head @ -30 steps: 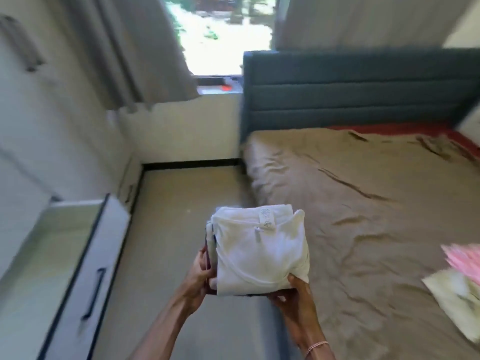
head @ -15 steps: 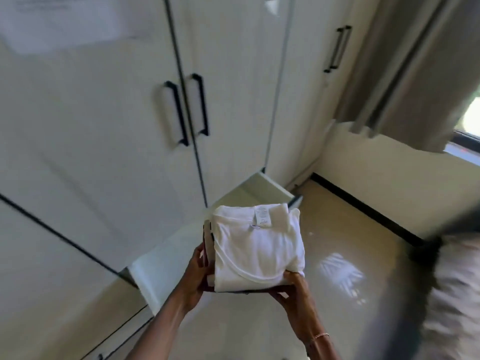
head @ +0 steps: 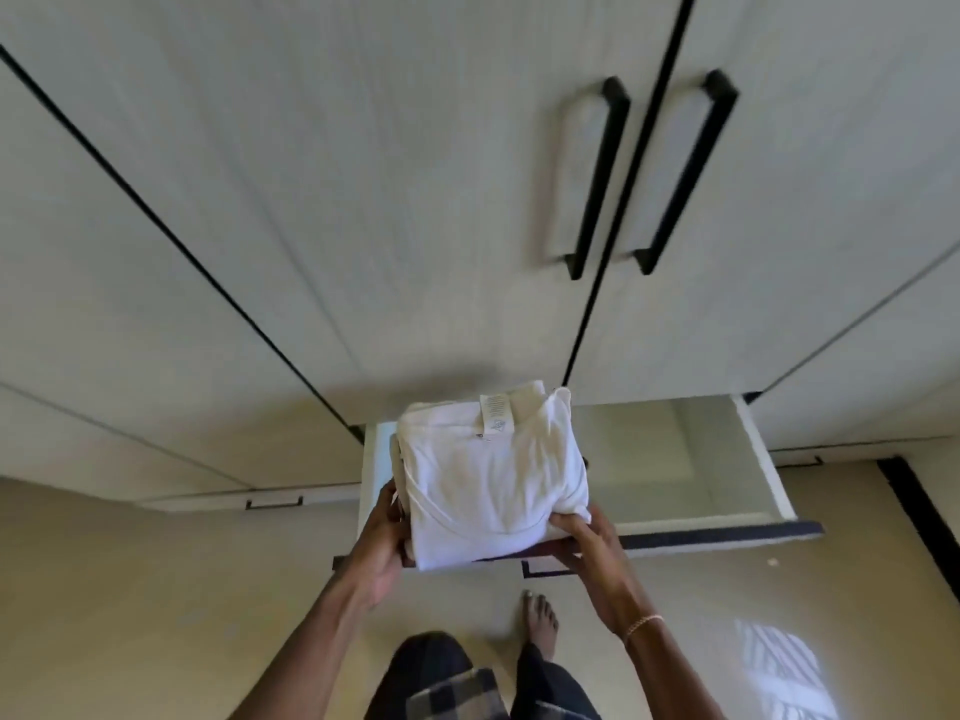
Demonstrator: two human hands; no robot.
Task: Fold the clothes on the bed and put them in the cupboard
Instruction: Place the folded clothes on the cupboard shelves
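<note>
Folding done for this stack (head: 493,475); stowing in cupboard (head: 363,174) left.
Thumb of right hand (head: 587,543) curls over the stack's near edge, fingers beneath; left hand (head: 382,537) clasps its left side, fingertips hidden. Stack held level above the open drawer (head: 763,459), toward its left end, not yet set down. Other clothes: not in view.

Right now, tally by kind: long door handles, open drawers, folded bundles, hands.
Long door handles: 2
Open drawer: 1
Folded white bundle: 1
Hands, left hand and right hand: 2
Total: 6
</note>
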